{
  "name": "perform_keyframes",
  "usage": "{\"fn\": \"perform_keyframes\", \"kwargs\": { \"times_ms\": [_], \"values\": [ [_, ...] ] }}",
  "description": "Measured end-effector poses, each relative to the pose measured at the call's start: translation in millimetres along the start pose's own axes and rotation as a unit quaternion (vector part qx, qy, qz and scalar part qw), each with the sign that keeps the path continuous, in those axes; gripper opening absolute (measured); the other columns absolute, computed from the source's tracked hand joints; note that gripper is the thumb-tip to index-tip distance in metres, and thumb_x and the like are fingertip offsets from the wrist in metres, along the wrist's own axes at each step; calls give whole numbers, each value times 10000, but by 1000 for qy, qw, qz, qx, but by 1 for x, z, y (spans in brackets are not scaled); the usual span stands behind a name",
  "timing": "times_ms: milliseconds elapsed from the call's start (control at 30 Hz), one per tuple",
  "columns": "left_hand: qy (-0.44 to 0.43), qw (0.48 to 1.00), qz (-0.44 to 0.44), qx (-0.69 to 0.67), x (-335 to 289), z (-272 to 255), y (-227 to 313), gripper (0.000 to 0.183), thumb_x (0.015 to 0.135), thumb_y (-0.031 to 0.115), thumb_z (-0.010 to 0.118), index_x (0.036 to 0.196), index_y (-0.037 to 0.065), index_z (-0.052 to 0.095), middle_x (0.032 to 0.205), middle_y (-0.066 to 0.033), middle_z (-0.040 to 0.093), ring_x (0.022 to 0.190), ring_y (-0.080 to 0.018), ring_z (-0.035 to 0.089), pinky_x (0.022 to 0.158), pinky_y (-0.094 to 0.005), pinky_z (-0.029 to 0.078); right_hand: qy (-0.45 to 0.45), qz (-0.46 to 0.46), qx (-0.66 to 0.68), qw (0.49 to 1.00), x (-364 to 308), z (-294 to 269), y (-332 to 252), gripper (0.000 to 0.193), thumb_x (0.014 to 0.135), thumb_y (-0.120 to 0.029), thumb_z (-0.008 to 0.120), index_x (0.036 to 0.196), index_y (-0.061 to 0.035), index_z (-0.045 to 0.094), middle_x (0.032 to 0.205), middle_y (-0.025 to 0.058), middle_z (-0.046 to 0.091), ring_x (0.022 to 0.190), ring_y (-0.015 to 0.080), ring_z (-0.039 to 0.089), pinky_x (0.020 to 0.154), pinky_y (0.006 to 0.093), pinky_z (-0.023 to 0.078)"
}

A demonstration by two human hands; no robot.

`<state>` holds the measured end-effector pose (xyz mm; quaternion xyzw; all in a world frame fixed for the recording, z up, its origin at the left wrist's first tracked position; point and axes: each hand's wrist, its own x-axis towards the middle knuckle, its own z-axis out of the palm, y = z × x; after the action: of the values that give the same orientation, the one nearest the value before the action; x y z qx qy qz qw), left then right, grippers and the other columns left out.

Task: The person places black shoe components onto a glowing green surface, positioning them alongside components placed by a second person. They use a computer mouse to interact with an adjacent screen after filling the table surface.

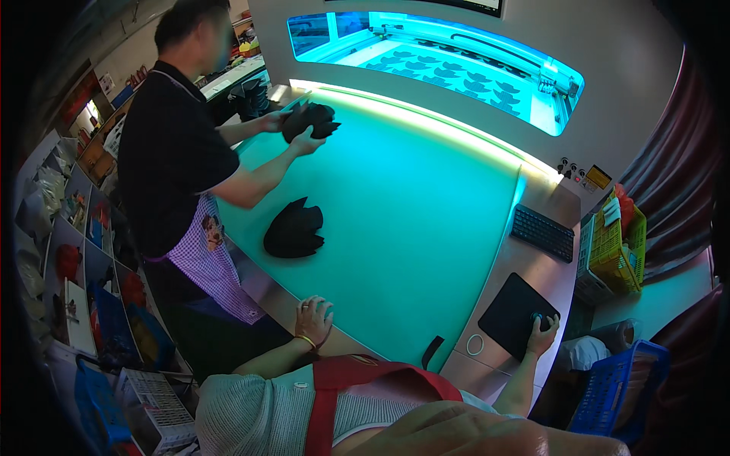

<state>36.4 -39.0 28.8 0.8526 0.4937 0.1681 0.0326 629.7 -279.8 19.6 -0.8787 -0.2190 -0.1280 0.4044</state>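
Note:
My left hand [314, 320] rests at the near-left edge of the green-lit work table [395, 251], fingers apart and holding nothing. Beneath my right hand [542, 337] is a computer mouse [537, 316], gripped on a black mouse pad [515, 313]. Beyond my left hand lies a pile of black cut pieces [294, 229] with jagged, pointed edges. A co-worker on the left holds a similar black bundle [310, 123] in both hands over the table's far-left part.
A large machine [639, 83] stands behind the table; its lit window shows rows of cut dark shapes [449, 76]. A keyboard [543, 232] lies beyond the mouse pad. Near it are a pale ring [474, 345] and a dark strip [433, 352]. Baskets, yellow [614, 254] and blue [608, 391], stand right.

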Motion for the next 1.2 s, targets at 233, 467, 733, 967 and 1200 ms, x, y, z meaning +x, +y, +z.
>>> {"fn": "perform_keyframes", "kwargs": {
  "times_ms": [233, 467, 733, 967, 1200],
  "values": [
    [-8, 1000, -12, -11, 0, 1, 0, 286, 907, 297, 618, 1156, 156, 633, 1239, -101, 550, 1273, -298, 466, 1100, -486, 300, -2, 2, 4, 1000, 0, 1, 3, 623, 829, -234, 755, 1363, -36, 504, 1199, 177, 675, 1141, 363, 627, 1026, 429, 459],
    [-5, 1000, -8, -9, 0, 2, -1, 285, 903, 286, 618, 1152, 149, 630, 1238, -105, 548, 1265, -310, 469, 1086, -487, 311, -6, 7, -8, 1000, 0, 1, 3, 617, 837, -219, 755, 1367, -38, 499, 1202, 172, 670, 1151, 340, 623, 1024, 414, 458],
    [-6, 1000, -7, -14, 0, 0, 1, 287, 898, 283, 617, 1148, 141, 629, 1237, -107, 546, 1263, -319, 467, 1077, -489, 315, 1, 2, -1, 1000, 0, 1, 2, 624, 818, -226, 758, 1355, -30, 507, 1191, 184, 671, 1143, 356, 624, 1027, 428, 457],
    [0, 1000, -3, -6, 0, 0, 1, 287, 898, 293, 620, 1146, 149, 633, 1231, -100, 549, 1262, -306, 470, 1082, -492, 312, -2, 2, 3, 1000, 1, 2, 4, 629, 813, -223, 755, 1355, -22, 507, 1195, 183, 669, 1145, 358, 623, 1030, 429, 455],
    [-1, 1000, 1, -8, 0, 1, 0, 293, 894, 287, 625, 1150, 144, 622, 1229, -108, 545, 1257, -317, 470, 1078, -496, 307, -3, 5, 9, 1000, 1, 1, 4, 640, 815, -227, 754, 1364, -19, 499, 1204, 187, 666, 1156, 358, 620, 1037, 432, 450]
  ]
}}
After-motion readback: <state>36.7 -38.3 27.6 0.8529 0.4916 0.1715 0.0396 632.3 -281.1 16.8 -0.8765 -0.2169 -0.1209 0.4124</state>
